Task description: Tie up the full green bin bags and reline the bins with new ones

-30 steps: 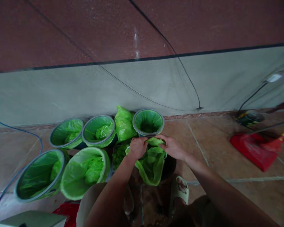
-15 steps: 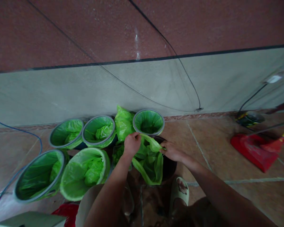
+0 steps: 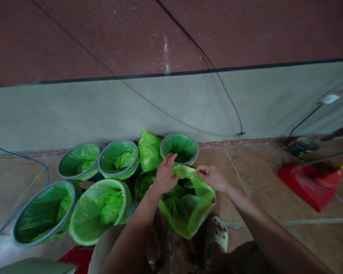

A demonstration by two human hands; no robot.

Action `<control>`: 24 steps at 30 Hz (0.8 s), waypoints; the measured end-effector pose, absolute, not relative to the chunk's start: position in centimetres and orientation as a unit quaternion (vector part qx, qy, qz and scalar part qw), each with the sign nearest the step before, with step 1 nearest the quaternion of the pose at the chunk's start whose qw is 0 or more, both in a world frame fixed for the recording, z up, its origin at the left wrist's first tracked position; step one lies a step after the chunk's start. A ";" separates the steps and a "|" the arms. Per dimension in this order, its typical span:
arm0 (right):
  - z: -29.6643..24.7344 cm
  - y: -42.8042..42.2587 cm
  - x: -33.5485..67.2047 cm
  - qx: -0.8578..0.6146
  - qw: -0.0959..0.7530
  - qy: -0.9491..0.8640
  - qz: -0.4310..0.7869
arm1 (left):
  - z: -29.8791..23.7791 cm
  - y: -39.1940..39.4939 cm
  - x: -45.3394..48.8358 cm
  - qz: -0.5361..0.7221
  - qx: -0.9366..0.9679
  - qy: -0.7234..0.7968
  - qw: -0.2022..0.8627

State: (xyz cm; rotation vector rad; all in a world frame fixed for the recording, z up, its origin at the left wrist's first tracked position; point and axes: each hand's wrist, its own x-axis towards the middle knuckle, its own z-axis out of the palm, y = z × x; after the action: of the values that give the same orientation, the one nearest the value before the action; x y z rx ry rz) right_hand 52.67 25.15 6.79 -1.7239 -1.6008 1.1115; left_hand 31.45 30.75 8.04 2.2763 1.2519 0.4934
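A thin green plastic bag (image 3: 193, 217) is spread over a bin in front of my feet, its mouth wide and facing up. The bin itself is now almost wholly covered by the bag. My right hand (image 3: 213, 177) pinches the bag's far right rim between thumb and fingers. At the bag's left rim, my left hand (image 3: 166, 177) has its fingers stretched out and thumb apart; it seems to hold nothing. Just beyond it stands a grey-rimmed bin (image 3: 179, 148) with a green liner.
Several green-lined bins stand to the left, among them a pale-rimmed one (image 3: 100, 211) and a grey-rimmed one (image 3: 44, 213). A stuffed green bag (image 3: 149, 150) leans by the wall (image 3: 74, 110). A red dustpan (image 3: 305, 186) lies right. A blue cable (image 3: 31, 158) runs left.
My left hand has let go of the bag's rim and opened its fingers. The bag's mouth has widened and its edge now hangs over the bin's right and near sides.
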 end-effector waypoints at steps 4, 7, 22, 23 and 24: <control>6.8 25.0 52.2 -0.587 0.285 -0.594 0.470 | 8.1 30.5 32.5 0.167 0.848 0.428 0.263; 6.6 24.9 53.1 -0.606 0.257 -0.591 0.466 | 7.9 30.7 32.4 0.123 0.833 0.490 0.227; 0.7 26.5 54.8 -0.801 0.152 -0.490 0.309 | 2.5 33.7 32.1 0.052 0.727 0.621 0.289; 0.0 26.9 54.9 -0.811 0.159 -0.476 0.302 | 2.1 34.3 32.3 0.052 0.720 0.628 0.291; -0.8 27.3 55.1 -0.818 0.171 -0.462 0.296 | 1.7 34.9 32.5 0.051 0.714 0.635 0.289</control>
State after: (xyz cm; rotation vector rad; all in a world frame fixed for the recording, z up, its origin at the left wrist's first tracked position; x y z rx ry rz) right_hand 55.11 27.29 -0.75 -2.3244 -1.3123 0.8410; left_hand 32.46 34.91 1.70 1.9071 1.6956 0.1369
